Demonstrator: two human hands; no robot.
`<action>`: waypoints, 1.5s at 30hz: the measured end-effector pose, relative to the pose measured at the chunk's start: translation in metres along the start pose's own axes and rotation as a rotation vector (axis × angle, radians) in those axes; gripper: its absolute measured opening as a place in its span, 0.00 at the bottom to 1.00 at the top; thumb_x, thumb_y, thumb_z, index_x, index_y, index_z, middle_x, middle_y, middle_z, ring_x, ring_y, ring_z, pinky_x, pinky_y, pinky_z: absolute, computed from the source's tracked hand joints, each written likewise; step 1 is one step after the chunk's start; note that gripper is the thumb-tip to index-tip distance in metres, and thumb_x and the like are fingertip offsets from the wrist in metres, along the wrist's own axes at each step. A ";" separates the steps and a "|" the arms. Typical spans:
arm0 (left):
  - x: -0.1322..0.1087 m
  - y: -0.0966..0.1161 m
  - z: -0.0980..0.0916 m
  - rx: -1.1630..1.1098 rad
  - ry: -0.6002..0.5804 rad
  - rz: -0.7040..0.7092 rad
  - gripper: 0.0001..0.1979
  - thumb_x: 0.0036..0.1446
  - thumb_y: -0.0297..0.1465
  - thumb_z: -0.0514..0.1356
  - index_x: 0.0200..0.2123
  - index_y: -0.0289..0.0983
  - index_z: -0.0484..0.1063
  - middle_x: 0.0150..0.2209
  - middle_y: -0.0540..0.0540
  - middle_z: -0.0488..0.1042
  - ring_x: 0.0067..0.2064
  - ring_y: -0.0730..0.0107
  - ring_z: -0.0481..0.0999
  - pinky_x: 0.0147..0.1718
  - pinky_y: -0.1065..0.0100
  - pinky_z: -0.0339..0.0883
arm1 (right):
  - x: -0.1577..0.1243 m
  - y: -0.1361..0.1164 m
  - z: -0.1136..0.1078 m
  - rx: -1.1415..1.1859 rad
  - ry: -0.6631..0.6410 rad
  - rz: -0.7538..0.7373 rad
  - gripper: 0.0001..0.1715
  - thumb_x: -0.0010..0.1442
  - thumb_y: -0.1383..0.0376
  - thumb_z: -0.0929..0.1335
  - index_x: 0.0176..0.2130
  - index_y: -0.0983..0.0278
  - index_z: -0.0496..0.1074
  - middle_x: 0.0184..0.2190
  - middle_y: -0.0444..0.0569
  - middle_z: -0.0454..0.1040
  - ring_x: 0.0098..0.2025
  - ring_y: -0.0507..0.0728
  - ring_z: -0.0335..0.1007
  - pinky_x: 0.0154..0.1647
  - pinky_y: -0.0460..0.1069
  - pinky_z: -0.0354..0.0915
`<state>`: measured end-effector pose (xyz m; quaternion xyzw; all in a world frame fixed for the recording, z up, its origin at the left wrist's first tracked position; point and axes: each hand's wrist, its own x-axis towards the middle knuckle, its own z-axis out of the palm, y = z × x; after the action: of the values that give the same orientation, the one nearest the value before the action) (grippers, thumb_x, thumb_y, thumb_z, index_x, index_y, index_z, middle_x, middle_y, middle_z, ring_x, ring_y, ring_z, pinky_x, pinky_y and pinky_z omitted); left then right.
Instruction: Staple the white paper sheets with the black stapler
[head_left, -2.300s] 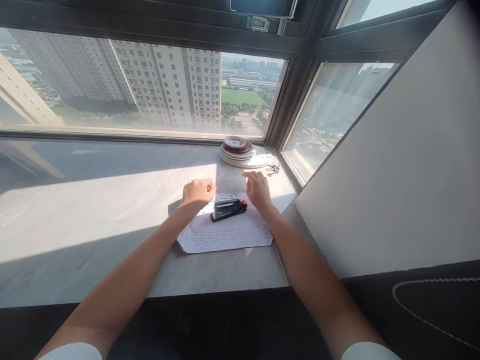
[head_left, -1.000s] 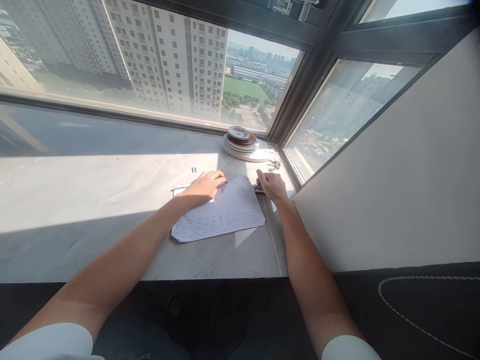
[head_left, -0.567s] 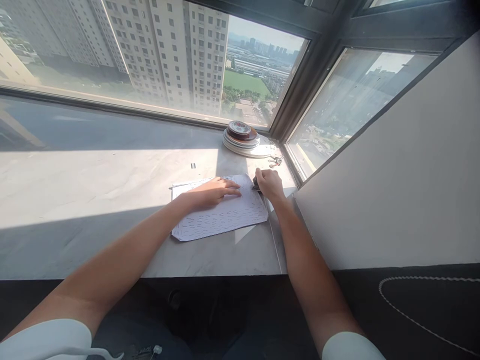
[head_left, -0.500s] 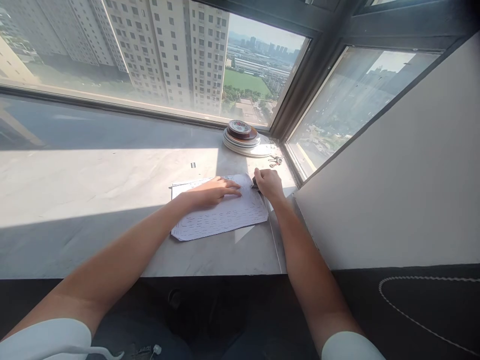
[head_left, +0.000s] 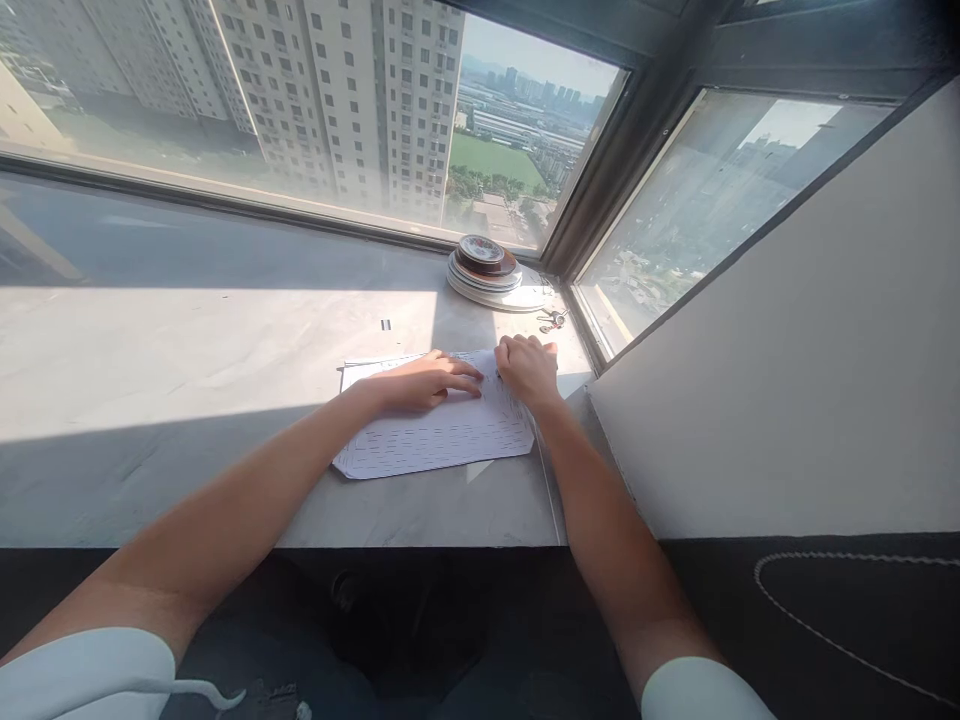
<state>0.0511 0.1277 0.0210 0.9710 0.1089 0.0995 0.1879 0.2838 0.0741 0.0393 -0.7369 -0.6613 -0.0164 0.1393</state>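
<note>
A stack of white printed sheets (head_left: 442,440) lies on the grey stone window sill (head_left: 187,350). My left hand (head_left: 427,378) rests flat on the upper part of the sheets, fingers stretched out toward the right. My right hand (head_left: 527,368) is closed in a fist at the sheets' top right corner, pressed down there. The black stapler it took hold of in the earlier frames is hidden under the fist.
A stack of plates (head_left: 491,280) stands in the sill's far right corner, with a bunch of keys (head_left: 553,319) beside it. A small dark bit (head_left: 385,324) lies behind the sheets. A white wall (head_left: 787,350) closes the right side; window glass runs along the back.
My right hand lifted the stapler off the sheets, carried it to their top right corner and now presses down there. My left hand opened flat on the paper.
</note>
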 end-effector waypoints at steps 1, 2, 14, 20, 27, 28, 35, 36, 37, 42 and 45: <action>0.000 -0.001 0.000 -0.008 0.004 0.002 0.32 0.62 0.20 0.53 0.61 0.55 0.77 0.70 0.54 0.69 0.65 0.55 0.70 0.63 0.52 0.60 | -0.001 -0.002 0.002 -0.044 -0.002 -0.008 0.21 0.71 0.64 0.56 0.31 0.62 0.69 0.35 0.52 0.75 0.42 0.62 0.65 0.50 0.60 0.55; 0.000 -0.001 0.001 -0.016 0.012 0.003 0.31 0.62 0.20 0.53 0.61 0.54 0.77 0.70 0.54 0.69 0.65 0.56 0.70 0.63 0.52 0.60 | -0.001 -0.003 0.004 -0.088 0.003 -0.018 0.21 0.71 0.64 0.56 0.32 0.62 0.71 0.35 0.53 0.75 0.43 0.62 0.65 0.50 0.60 0.54; -0.005 -0.007 0.001 -0.035 0.003 -0.026 0.27 0.66 0.25 0.54 0.62 0.53 0.76 0.70 0.53 0.68 0.64 0.55 0.70 0.63 0.51 0.61 | -0.001 -0.007 0.019 -0.099 0.126 -0.098 0.20 0.71 0.62 0.60 0.33 0.63 0.74 0.36 0.57 0.75 0.42 0.64 0.64 0.49 0.60 0.54; -0.010 -0.008 -0.008 -0.030 0.002 -0.035 0.21 0.67 0.44 0.63 0.62 0.55 0.77 0.70 0.48 0.69 0.70 0.48 0.64 0.67 0.47 0.55 | 0.009 0.033 0.004 0.225 0.156 -0.166 0.19 0.67 0.50 0.68 0.32 0.60 0.67 0.32 0.46 0.73 0.40 0.58 0.64 0.50 0.55 0.56; -0.014 -0.010 -0.013 0.014 -0.047 -0.138 0.29 0.66 0.51 0.62 0.68 0.54 0.71 0.71 0.45 0.66 0.69 0.47 0.65 0.67 0.48 0.57 | 0.012 0.053 0.015 0.216 0.266 0.119 0.18 0.57 0.51 0.74 0.34 0.60 0.71 0.48 0.53 0.71 0.52 0.66 0.63 0.48 0.58 0.60; -0.014 -0.008 -0.014 0.005 -0.082 -0.136 0.30 0.68 0.51 0.60 0.70 0.54 0.67 0.73 0.46 0.62 0.71 0.47 0.62 0.69 0.48 0.55 | 0.013 0.054 0.017 0.232 0.269 0.181 0.19 0.55 0.49 0.75 0.34 0.60 0.70 0.47 0.54 0.72 0.51 0.66 0.64 0.46 0.57 0.61; -0.007 0.003 -0.010 -0.081 -0.153 -0.115 0.31 0.72 0.52 0.54 0.74 0.57 0.59 0.78 0.53 0.52 0.78 0.52 0.50 0.76 0.48 0.39 | 0.012 0.039 0.003 0.261 0.599 0.294 0.17 0.62 0.54 0.70 0.28 0.60 0.66 0.32 0.51 0.73 0.45 0.65 0.65 0.48 0.59 0.61; -0.006 0.003 -0.009 -0.089 -0.146 -0.116 0.31 0.71 0.52 0.54 0.74 0.57 0.60 0.78 0.53 0.52 0.78 0.52 0.50 0.76 0.48 0.39 | 0.009 0.031 -0.001 0.256 0.672 0.247 0.17 0.63 0.55 0.69 0.28 0.60 0.66 0.32 0.51 0.73 0.46 0.65 0.65 0.50 0.60 0.61; -0.005 0.003 -0.008 -0.097 -0.137 -0.119 0.30 0.71 0.52 0.55 0.73 0.56 0.61 0.77 0.53 0.53 0.78 0.51 0.50 0.76 0.47 0.40 | 0.006 0.023 -0.005 0.254 0.720 0.172 0.16 0.64 0.55 0.69 0.29 0.60 0.66 0.32 0.50 0.73 0.45 0.64 0.66 0.51 0.60 0.60; -0.005 -0.004 -0.005 -0.209 0.142 -0.232 0.19 0.66 0.48 0.62 0.53 0.47 0.82 0.63 0.44 0.76 0.64 0.52 0.72 0.66 0.51 0.62 | -0.011 -0.023 -0.002 0.311 0.625 -0.234 0.14 0.62 0.57 0.72 0.30 0.59 0.68 0.33 0.48 0.73 0.43 0.61 0.66 0.52 0.58 0.58; -0.010 -0.018 -0.007 -0.308 0.549 -0.526 0.18 0.68 0.46 0.57 0.39 0.41 0.81 0.45 0.42 0.83 0.49 0.57 0.79 0.55 0.55 0.70 | -0.015 -0.040 0.010 0.390 0.446 -0.258 0.14 0.62 0.55 0.72 0.31 0.59 0.68 0.33 0.49 0.74 0.42 0.62 0.66 0.47 0.56 0.58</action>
<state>0.0373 0.1437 0.0189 0.8081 0.3832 0.3188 0.3139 0.2415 0.0650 0.0339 -0.5847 -0.6932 -0.0679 0.4159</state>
